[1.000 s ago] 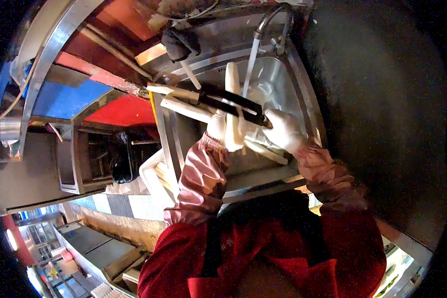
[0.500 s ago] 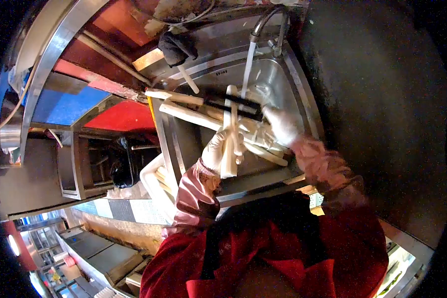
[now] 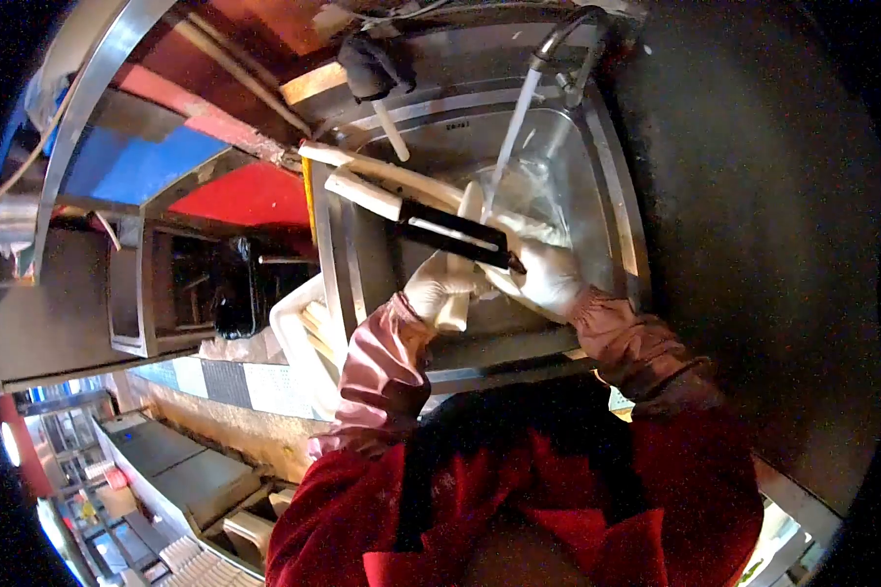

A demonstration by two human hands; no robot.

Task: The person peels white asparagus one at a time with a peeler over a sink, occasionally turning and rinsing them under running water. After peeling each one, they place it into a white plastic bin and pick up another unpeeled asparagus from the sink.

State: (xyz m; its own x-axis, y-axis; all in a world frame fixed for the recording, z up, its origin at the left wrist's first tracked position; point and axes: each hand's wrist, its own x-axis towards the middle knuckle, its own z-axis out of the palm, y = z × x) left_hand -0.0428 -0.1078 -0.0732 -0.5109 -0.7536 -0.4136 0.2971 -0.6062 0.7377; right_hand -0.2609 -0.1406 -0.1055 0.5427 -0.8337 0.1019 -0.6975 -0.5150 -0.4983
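My left hand [image 3: 439, 286], in a pale glove, is wrapped round a peeled white stalk [image 3: 453, 313] over the metal sink [image 3: 377, 256]. My right hand [image 3: 548, 279], also gloved, grips the end of a black tool with a long slot [image 3: 453, 235], which crosses over the stalk. Long pale stalks [image 3: 387, 174] lie slantwise over the sink's left rim, their far ends hidden behind the tool and my hands. Water runs from the faucet [image 3: 561, 49] into the sink, near white scraps [image 3: 533, 227].
A dark cloth-like item [image 3: 372, 70] hangs behind the sink above a pale stick [image 3: 392, 132]. Left of the sink, a white container [image 3: 289, 323] holds more pale pieces. A dark surface [image 3: 754, 225] lies on the right. Metal cabinets [image 3: 171, 470] stand at lower left.
My right hand and the black tool have moved down and toward my left hand. The held stalk is now more hidden behind the tool. The whole view has shifted slightly.
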